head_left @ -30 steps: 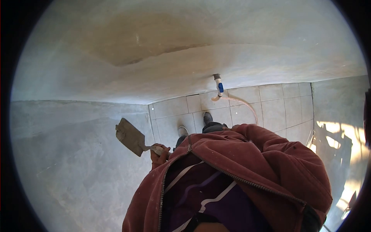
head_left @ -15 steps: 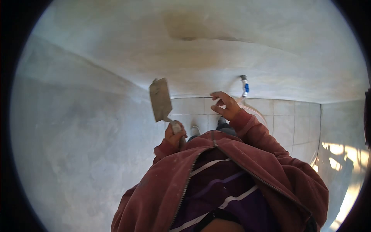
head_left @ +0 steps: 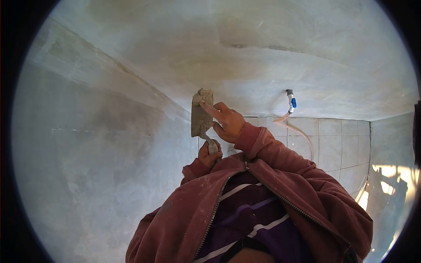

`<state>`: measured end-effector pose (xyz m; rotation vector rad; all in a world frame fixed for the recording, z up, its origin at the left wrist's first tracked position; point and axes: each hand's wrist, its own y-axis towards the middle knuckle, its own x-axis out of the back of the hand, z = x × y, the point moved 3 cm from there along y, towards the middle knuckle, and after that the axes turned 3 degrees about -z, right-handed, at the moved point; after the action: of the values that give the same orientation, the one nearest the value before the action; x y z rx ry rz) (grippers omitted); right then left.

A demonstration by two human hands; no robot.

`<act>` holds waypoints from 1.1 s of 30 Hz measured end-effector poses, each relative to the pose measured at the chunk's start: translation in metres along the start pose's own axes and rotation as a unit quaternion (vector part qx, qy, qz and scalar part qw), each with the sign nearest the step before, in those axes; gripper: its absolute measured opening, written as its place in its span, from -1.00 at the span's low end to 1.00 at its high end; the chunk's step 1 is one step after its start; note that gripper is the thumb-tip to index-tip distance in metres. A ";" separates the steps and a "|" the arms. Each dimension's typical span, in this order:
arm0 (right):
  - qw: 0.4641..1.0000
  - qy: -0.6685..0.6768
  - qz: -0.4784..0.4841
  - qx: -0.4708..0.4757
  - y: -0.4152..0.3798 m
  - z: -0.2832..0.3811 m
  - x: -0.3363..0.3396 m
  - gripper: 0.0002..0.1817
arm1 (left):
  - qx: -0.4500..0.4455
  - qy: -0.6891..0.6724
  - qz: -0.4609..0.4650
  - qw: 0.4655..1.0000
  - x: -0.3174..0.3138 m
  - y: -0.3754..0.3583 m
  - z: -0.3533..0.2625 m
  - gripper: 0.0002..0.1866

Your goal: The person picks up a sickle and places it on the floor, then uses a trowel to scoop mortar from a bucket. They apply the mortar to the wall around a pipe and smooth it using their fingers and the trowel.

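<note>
My left hand (head_left: 210, 153) is wrapped round the handle of a trowel (head_left: 201, 122), whose flat blade points up toward the wall. A lump of grey-brown mortar (head_left: 203, 95) lies at the blade's far end. My right hand (head_left: 229, 121) reaches over from the right with its index finger stretched out, the tip at the mortar. Its other fingers are partly bent and apart, and I see nothing held in them.
A smooth plastered wall (head_left: 263, 70) rises in front, meeting another plastered wall (head_left: 101, 144) on the left. A tap with a blue handle (head_left: 293, 102) sticks out at right, a pale hose (head_left: 305, 133) running from it over the tiled floor (head_left: 329, 151).
My right hand has moved left to the trowel blade, its index finger now at the mortar. The trowel has shifted slightly right and turned more upright, and its mortar-covered face now shows.
</note>
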<state>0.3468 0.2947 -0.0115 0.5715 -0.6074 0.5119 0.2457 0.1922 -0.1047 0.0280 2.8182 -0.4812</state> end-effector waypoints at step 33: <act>0.700 0.223 -0.311 -0.603 -0.079 -0.420 -0.073 -0.48 | 0.011 0.036 -0.012 0.999 0.044 0.009 0.023 -0.71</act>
<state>0.5014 0.4806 -0.3709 -0.6251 -0.1436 -0.4461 0.2105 0.1923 -0.1411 0.0157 2.8865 -0.5274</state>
